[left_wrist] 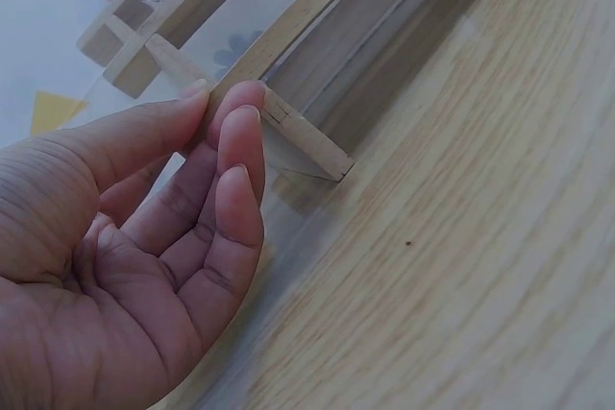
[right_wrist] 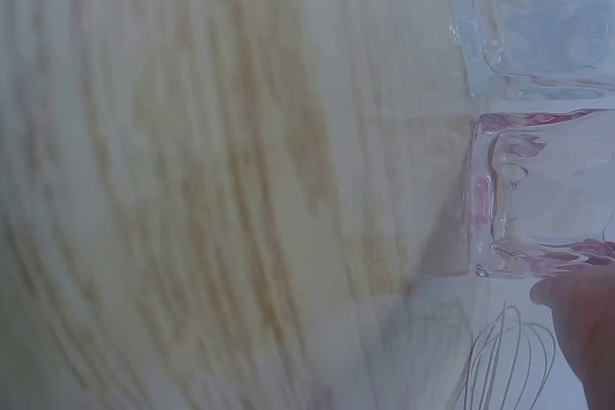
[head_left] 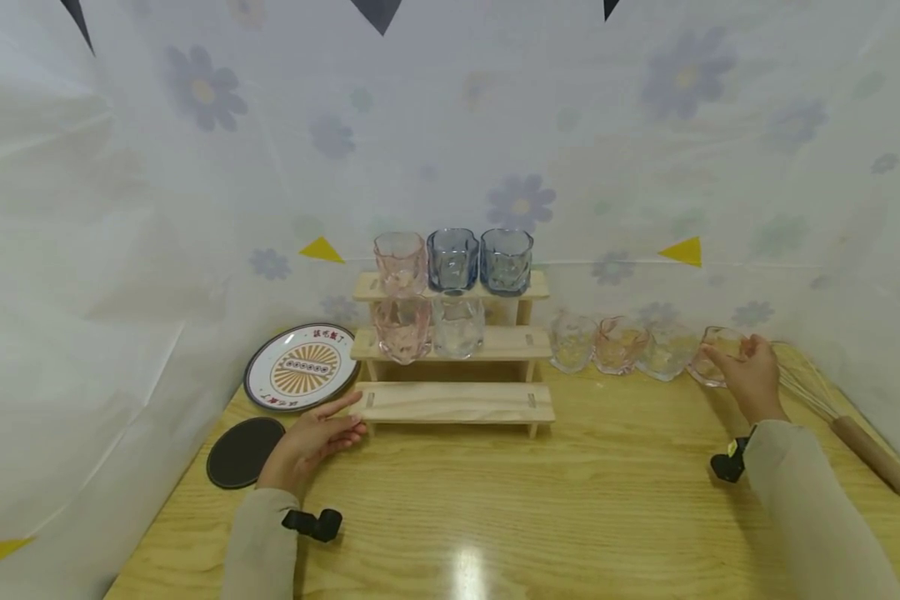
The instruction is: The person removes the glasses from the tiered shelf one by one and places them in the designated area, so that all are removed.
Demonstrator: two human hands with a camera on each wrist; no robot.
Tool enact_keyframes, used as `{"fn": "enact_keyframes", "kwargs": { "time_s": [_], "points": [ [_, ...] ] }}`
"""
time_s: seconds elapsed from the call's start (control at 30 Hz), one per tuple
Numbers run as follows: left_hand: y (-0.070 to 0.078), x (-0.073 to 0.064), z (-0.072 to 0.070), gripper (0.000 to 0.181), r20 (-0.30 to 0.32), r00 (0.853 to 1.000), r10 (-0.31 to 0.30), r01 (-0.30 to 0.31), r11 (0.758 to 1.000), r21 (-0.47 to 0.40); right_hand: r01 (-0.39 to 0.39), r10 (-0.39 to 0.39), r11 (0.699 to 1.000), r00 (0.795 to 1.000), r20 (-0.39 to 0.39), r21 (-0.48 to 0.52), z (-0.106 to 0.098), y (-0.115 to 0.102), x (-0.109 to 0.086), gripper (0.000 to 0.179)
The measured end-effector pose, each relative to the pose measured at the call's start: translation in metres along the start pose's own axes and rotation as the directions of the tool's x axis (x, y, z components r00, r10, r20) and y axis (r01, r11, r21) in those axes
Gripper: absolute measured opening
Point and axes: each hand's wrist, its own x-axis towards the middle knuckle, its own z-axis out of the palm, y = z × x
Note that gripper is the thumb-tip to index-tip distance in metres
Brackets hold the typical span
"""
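In head view, the right hand (head_left: pixel 753 382) grasps the pink glass (head_left: pixel 708 372), rightmost on the desk (head_left: pixel 480 492). In left wrist view, the left hand (left_wrist: pixel 159 266) pinches the wooden rack (left_wrist: pixel 312 144). In right wrist view, a clear glass (right_wrist: pixel 548 21) stands beside.

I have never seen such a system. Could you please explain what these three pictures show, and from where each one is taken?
There is no machine here: a person works with two bare hands. The wide picture comes from a head camera looking forward and down; the others come from a wrist camera on each arm. On the table is a three-step wooden stand with five glasses on its two upper steps. To its right, four more glasses form a row. The right hand grips the last, a pink glass; the left hand pinches the stand's left end. A plate and a dark round mat are at the left, a whisk at the right.
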Motion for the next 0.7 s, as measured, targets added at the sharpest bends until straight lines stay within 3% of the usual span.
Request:
{"fn": "enact_keyframes", "kwargs": {
  "time_s": [0.27, 0.4, 0.5, 0.6, 0.63, 0.7],
  "points": [
    [0.000, -0.001, -0.001, 0.059, 0.006, 1.000, 0.002, -0.002, 1.000, 0.010, 0.016, -0.016, 0.999, 1.000, -0.007, -0.035, 0.000, 0.002, 0.000, 0.097],
    [-0.001, 0.000, 0.000, 0.060, 0.009, 1.000, 0.005, -0.005, 1.000, 0.017, 0.022, -0.022, 1.000, 0.999, 0.030, -0.018, -0.003, 0.003, 0.000, 0.099],
    [-0.001, 0.001, 0.000, 0.059, 0.012, 1.000, 0.013, -0.013, 1.000, 0.024, 0.059, -0.058, 0.998, 0.998, 0.023, -0.024, -0.006, 0.005, 0.000, 0.073],
    [-0.001, 0.001, 0.000, 0.058, 0.006, 1.000, 0.016, -0.016, 1.000, 0.026, 0.080, -0.079, 0.996, 0.997, 0.026, -0.037, -0.011, 0.007, -0.002, 0.063],
    [-0.001, 0.000, 0.000, 0.059, 0.010, 1.000, 0.020, -0.021, 0.999, 0.029, 0.085, -0.084, 0.995, 0.996, 0.022, -0.045, -0.012, 0.007, -0.002, 0.063],
    [0.000, 0.000, 0.000, 0.058, 0.006, 1.000, 0.020, -0.020, 0.999, 0.032, 0.070, -0.068, 0.997, 0.997, 0.045, -0.044, -0.016, 0.008, -0.005, 0.089]
  ]
}}
